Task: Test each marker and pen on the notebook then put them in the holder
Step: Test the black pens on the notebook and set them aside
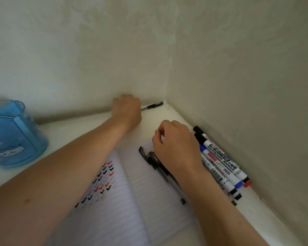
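With your left hand (126, 110), grip hidden, beside the pen (152, 106) beyond the notebook (149, 183), and your right hand (176, 148) loosely curled, empty, above it, a blind fumble could have rolled that pen away.

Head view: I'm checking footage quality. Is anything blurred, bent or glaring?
Head view: the blue translucent plastic holder is smeared soft; the black pen at the corner looks soft; the white-barrelled whiteboard markers are readable; the white table's far edge bends slightly from the wide lens; light is dim, no glare.
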